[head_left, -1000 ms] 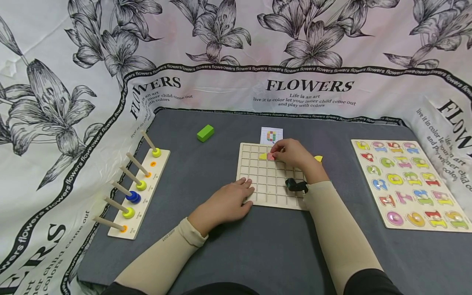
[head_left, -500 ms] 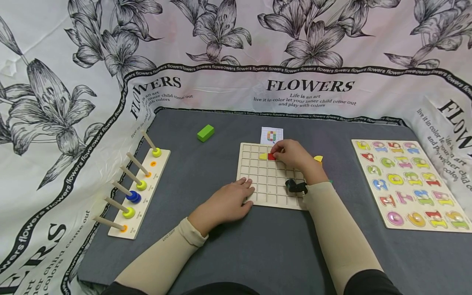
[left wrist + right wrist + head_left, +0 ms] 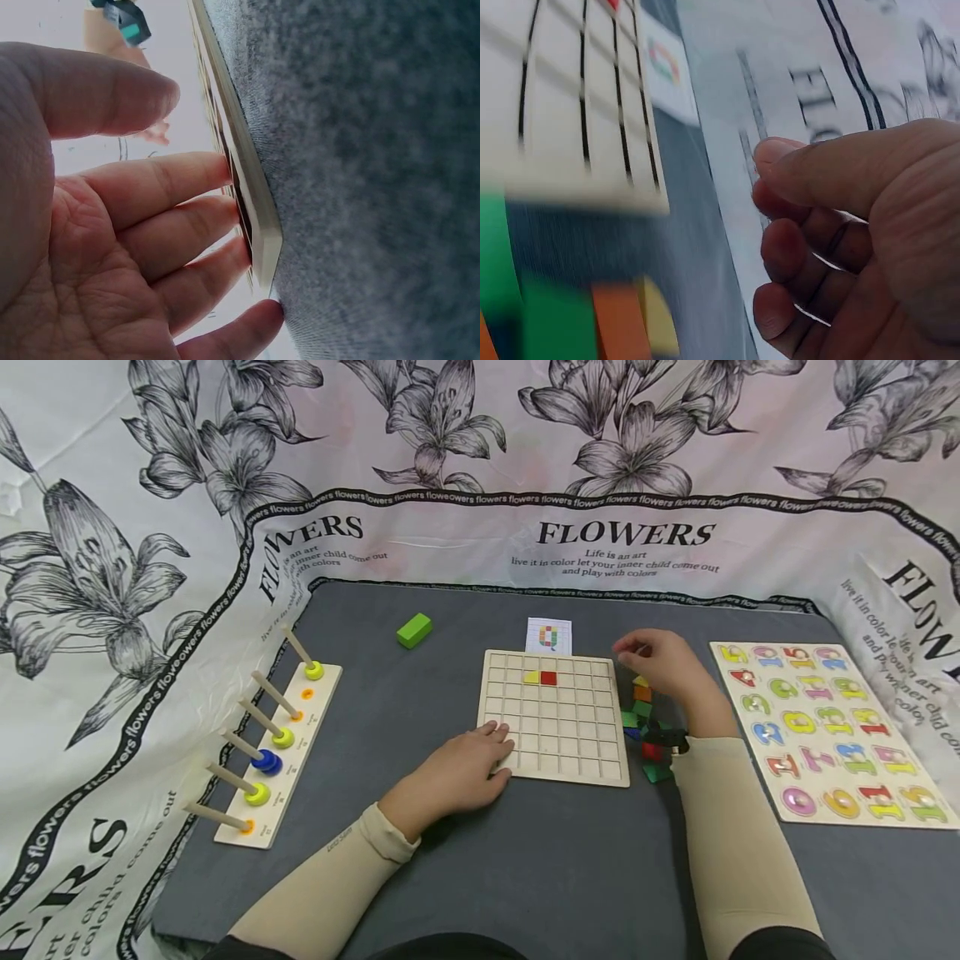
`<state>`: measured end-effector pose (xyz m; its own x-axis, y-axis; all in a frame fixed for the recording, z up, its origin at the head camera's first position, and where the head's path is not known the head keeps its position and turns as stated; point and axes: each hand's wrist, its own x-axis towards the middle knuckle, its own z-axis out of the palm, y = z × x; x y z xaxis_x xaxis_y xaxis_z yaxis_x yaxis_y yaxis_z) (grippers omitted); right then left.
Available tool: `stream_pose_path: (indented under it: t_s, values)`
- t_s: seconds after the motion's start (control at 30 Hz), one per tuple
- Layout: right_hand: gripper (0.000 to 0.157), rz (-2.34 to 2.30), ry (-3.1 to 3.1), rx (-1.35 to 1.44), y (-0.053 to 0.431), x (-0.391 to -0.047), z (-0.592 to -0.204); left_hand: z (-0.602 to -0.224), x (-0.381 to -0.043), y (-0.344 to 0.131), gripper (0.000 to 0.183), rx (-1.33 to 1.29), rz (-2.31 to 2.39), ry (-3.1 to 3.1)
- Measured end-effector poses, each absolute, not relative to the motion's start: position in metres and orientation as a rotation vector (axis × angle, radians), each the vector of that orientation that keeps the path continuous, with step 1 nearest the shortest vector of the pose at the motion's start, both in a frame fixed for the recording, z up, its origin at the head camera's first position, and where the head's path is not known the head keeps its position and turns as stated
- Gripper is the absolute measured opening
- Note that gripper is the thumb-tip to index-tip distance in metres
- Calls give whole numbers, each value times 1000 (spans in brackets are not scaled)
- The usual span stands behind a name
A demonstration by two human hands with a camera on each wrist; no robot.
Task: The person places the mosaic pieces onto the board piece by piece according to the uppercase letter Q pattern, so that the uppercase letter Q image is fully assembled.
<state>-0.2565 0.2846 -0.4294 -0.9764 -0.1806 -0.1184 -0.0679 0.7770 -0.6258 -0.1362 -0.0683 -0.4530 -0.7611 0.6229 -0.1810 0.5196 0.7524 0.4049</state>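
A wooden grid board (image 3: 558, 727) lies on the table. A yellow piece (image 3: 532, 677) and a red square (image 3: 549, 678) sit side by side in its upper cells. My left hand (image 3: 453, 772) rests its fingertips on the board's near left corner; in the left wrist view the fingers (image 3: 180, 225) are spread at the board edge. Off the board's upper right corner, my right hand (image 3: 663, 664) hovers with loosely bent fingers and nothing between them. Under it lies a pile of coloured pieces, including an orange block (image 3: 642, 692) and a green block (image 3: 642, 709), partly hidden by the wrist.
A small pattern card (image 3: 549, 636) lies behind the board. The green box-like block (image 3: 414, 631) is at the back left. A peg stand with rings (image 3: 318, 714) stands left, and a number puzzle board (image 3: 832, 735) lies right.
My right hand has let go of the red square and moved right, off the board to above the loose pieces. The left hand keeps its place.
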Motion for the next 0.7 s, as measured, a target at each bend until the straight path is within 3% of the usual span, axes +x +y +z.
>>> stream_pose_path:
  t_s: [0.27, 0.7]
  values:
    - [35, -817, 2787, -168, 325, -251, -447, -455, -135, -67, 52, 894, 472, 2652]
    - [34, -844, 2798, -127, 329, -246, -457, -454, -136, -68, 52, 899, 492, 2651]
